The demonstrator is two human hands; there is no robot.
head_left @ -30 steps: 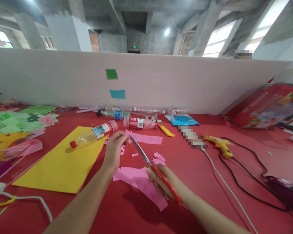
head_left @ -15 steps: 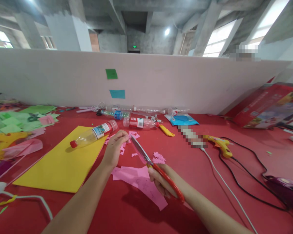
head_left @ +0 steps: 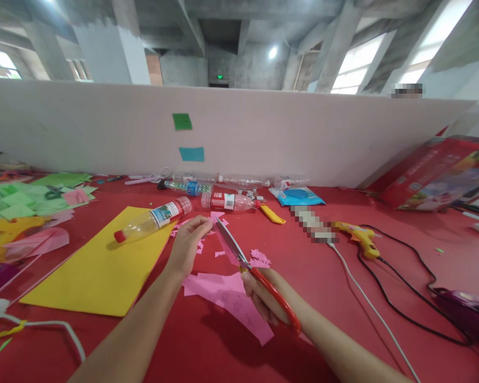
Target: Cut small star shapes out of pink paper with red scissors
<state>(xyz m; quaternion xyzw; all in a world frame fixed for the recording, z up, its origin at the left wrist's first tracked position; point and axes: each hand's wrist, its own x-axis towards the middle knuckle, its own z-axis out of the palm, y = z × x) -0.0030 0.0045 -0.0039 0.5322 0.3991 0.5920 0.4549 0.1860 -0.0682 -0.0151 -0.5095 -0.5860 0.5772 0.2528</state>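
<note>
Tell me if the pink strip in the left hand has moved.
Yes: against the unmoved red-labelled bottle, the strip has swung toward the person, from pointing right to running along the scissors.

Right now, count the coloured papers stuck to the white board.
2: a green paper on top and a blue paper below it, both left of the middle of the white board.

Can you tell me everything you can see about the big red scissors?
The scissors have long, shiny blades that look like metal and red handles that look like plastic. The right hand grips the handles, holding them slanted above the red table. The blades point away, toward the left hand, with pink paper right alongside. I can't tell whether the blades are completely closed.
</note>
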